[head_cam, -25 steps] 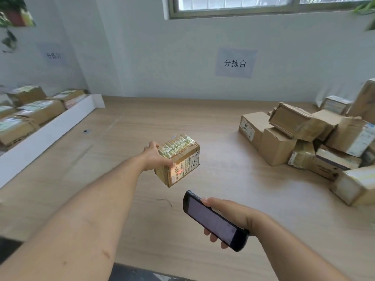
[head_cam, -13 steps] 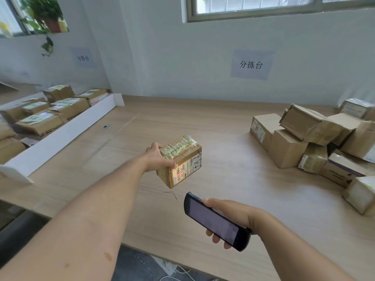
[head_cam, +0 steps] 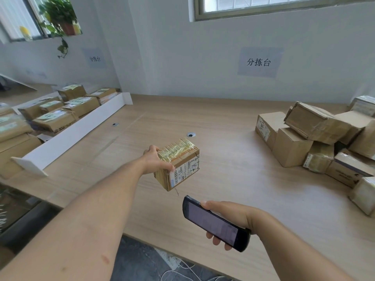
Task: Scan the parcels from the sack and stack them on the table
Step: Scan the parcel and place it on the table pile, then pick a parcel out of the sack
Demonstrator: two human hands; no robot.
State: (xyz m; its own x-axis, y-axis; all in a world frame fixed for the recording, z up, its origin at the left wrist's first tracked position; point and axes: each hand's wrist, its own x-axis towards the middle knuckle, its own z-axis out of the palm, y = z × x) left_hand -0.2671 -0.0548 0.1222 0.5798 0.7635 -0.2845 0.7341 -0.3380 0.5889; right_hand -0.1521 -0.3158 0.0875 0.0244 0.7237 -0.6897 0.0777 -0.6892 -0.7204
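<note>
Both hands are full: left hand (head_cam: 155, 160) grips the box (head_cam: 178, 163), right hand (head_cam: 227, 216) clasps the scanner (head_cam: 215, 223). Better aim it straight at the label (head_cam: 183, 171).

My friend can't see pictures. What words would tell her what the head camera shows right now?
A person's left hand holds a small taped cardboard parcel over a wooden table, while the right hand holds a black handheld scanner near it. More parcels are piled on the right.
</note>
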